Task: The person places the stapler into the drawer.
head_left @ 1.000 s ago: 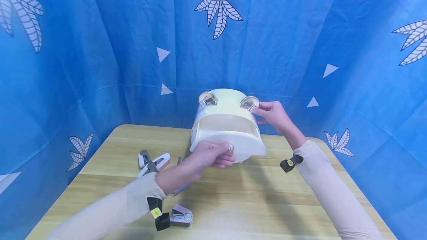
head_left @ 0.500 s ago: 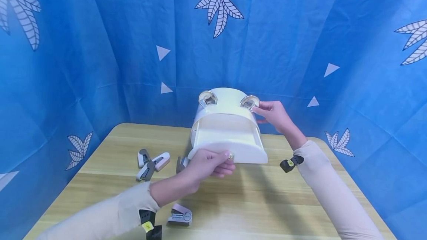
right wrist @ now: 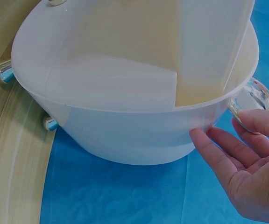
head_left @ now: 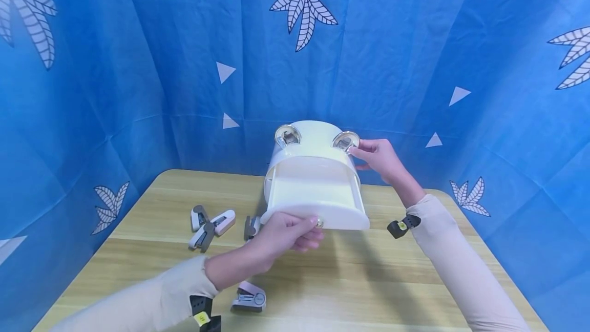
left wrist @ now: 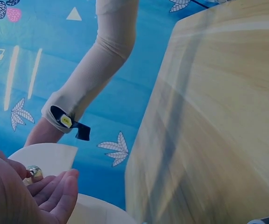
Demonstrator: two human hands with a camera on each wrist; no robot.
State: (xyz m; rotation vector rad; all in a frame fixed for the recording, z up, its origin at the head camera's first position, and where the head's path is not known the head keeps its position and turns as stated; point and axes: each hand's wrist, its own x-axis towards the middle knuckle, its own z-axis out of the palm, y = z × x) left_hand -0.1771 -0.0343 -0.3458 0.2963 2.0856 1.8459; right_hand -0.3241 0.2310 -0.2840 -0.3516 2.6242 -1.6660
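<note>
A glossy white rounded desk organizer (head_left: 318, 135) stands on little metallic feet, with two gold-rimmed round ornaments like ears on top. Its upper drawer (head_left: 315, 191) is pulled out toward me, and the bare white drawer floor shows. My left hand (head_left: 283, 237) pinches the small gold knob (left wrist: 35, 173) on the drawer front between thumb and index finger, the other fingers below it. At the right side, my right hand (head_left: 380, 158) grips the right ear-like ornament (head_left: 345, 141) by its edge. In the right wrist view, one fingertip of it meets the white side wall.
Left of the organizer lie a pink-and-white stapler (head_left: 224, 222), a grey stapler (head_left: 202, 236) and another dark one (head_left: 199, 216). A further stapler (head_left: 251, 226) is partly behind my left hand. Nearer me sits a pink-and-grey stapler (head_left: 249, 297). Blue curtain (head_left: 392, 55) encloses the wooden table (head_left: 369, 291).
My left hand has drawn the drawer farther out toward me, so more of its floor shows. The right hand has stayed at the ornament.
</note>
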